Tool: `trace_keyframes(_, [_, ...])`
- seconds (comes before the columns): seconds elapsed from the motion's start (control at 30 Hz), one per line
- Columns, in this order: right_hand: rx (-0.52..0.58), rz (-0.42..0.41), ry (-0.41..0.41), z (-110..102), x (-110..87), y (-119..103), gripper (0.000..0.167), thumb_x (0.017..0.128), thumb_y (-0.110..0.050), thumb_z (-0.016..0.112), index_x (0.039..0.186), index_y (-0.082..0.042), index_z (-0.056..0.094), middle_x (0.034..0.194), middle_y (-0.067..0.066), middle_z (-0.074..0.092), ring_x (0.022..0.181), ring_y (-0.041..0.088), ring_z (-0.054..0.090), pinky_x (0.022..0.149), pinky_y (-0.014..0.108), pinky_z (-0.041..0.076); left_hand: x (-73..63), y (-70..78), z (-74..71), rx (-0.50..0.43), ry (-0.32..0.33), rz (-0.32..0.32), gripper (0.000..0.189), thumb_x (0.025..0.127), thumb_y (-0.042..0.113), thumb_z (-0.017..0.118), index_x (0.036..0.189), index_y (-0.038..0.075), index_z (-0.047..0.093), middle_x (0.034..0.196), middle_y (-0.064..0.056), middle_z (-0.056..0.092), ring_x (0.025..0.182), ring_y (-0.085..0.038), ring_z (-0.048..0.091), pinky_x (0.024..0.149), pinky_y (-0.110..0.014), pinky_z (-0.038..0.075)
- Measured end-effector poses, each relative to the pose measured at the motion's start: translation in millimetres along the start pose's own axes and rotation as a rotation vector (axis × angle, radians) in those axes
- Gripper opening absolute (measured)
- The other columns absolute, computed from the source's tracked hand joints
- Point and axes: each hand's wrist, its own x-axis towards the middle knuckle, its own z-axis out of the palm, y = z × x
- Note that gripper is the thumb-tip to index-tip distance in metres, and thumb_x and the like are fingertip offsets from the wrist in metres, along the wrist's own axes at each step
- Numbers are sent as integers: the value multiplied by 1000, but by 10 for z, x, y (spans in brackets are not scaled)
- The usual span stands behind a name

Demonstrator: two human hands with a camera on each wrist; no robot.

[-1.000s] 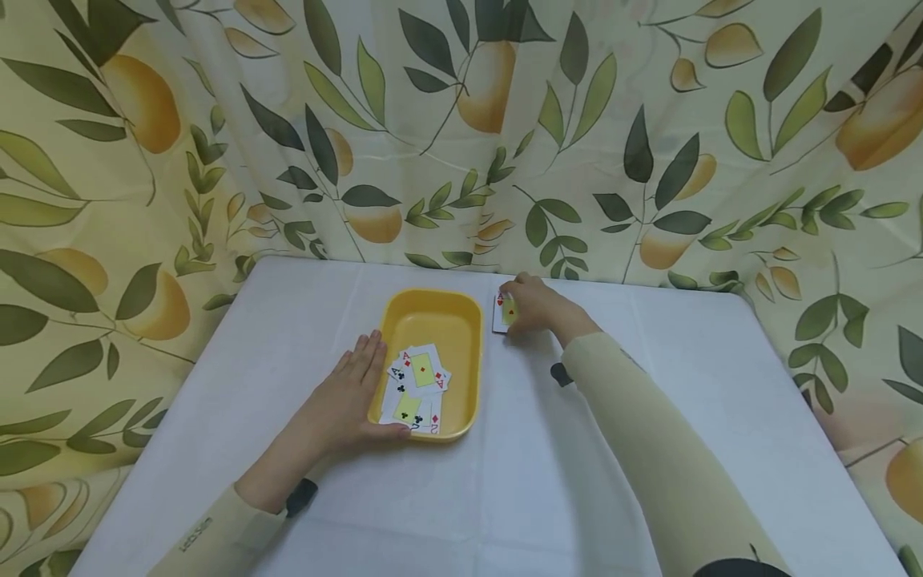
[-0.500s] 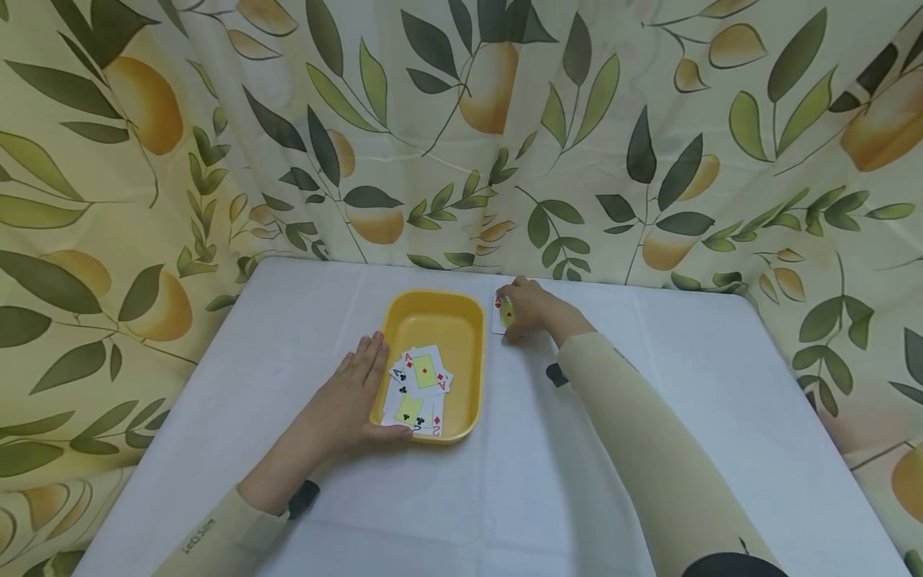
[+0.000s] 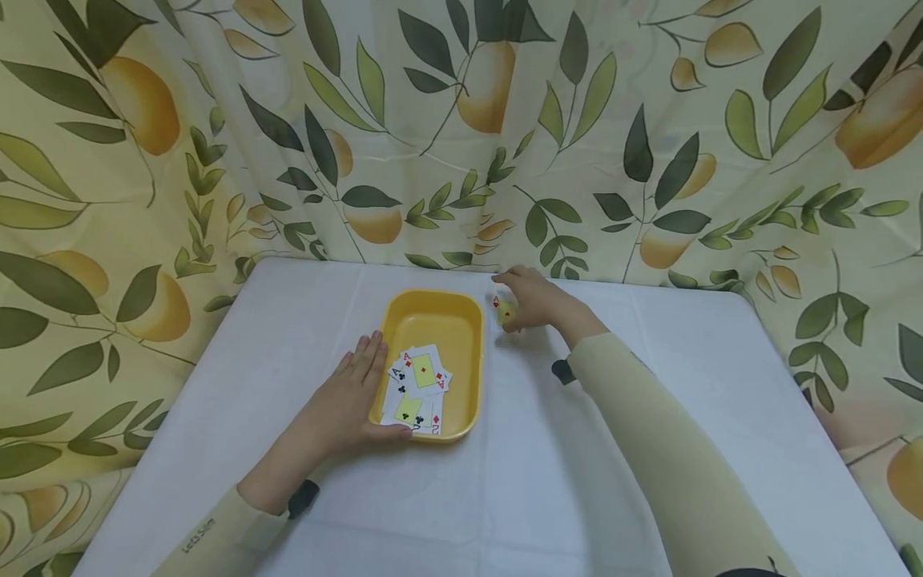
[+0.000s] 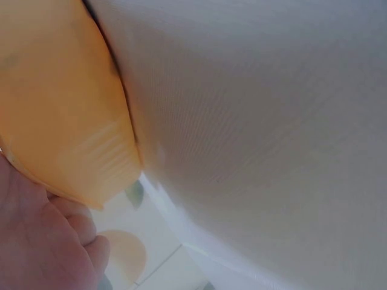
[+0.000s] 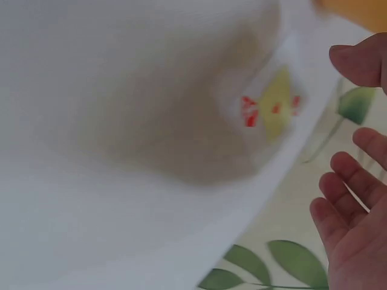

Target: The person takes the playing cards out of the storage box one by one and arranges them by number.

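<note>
My left hand [image 3: 349, 401] rests against the left side and near-left corner of a yellow tray [image 3: 470, 385], fingers straight along the rim and thumb across the near edge. The left wrist view shows that hand [image 4: 45, 235] touching the tray's outer wall [image 4: 72, 103]. Inside the tray, several overlapping playing cards [image 3: 418, 385] lie face up, an ace of diamonds on top. My right hand [image 3: 537, 300] hovers at a red ace playing card [image 3: 502, 311] on the table, partly covering it. In the right wrist view, its fingers [image 5: 346, 181] are spread apart from the card [image 5: 272, 109].
A white cloth covers the table [image 3: 433, 513]. Behind it hangs a curtain [image 3: 461, 160] printed with leaves and fruit, close to the table's back edge. The card on the table lies right of the tray, near that edge.
My right hand's fingers, earlier closed in at the card, have spread and lifted off it. The left hand and the tray have stayed in place.
</note>
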Motion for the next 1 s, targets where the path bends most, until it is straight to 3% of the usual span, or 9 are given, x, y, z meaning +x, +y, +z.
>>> trace_keyframes(0.23, [23, -165, 38, -146, -181, -447, 89, 76, -34, 82, 152, -16, 41, 160, 11, 31, 146, 33, 28, 114, 54, 36, -18, -13, -17, -4, 6, -4, 138, 68, 97, 41, 158, -2, 9, 167, -16, -1, 155, -32, 3, 124, -47, 16])
trace_keyframes(0.43, [14, -280, -4, 21, -272, -823, 90, 74, -35, 84, 151, -17, 43, 155, 6, 37, 140, 28, 37, 114, 48, 38, -9, -17, -7, -14, 9, 6, 137, 68, 97, 42, 158, -2, 10, 168, -16, 0, 155, -32, 4, 124, -48, 16])
trace_keyframes(0.77, [-78, -317, -131, 426, -199, -1150, 96, 72, -41, 87, 153, -20, 41, 156, 2, 38, 143, 24, 34, 118, 42, 34, 10, -4, -12, 10, 20, 25, 135, 71, 95, 43, 158, -2, 11, 167, -17, 2, 154, -34, 7, 124, -48, 18])
trace_keyframes(1.0, [-167, -348, -168, 578, -111, -1265, 97, 71, -44, 88, 153, -22, 42, 156, 2, 39, 141, 23, 36, 118, 43, 35, -4, -2, -19, 16, 0, 23, 135, 70, 96, 40, 158, -2, 11, 167, -17, 2, 154, -33, 5, 124, -49, 18])
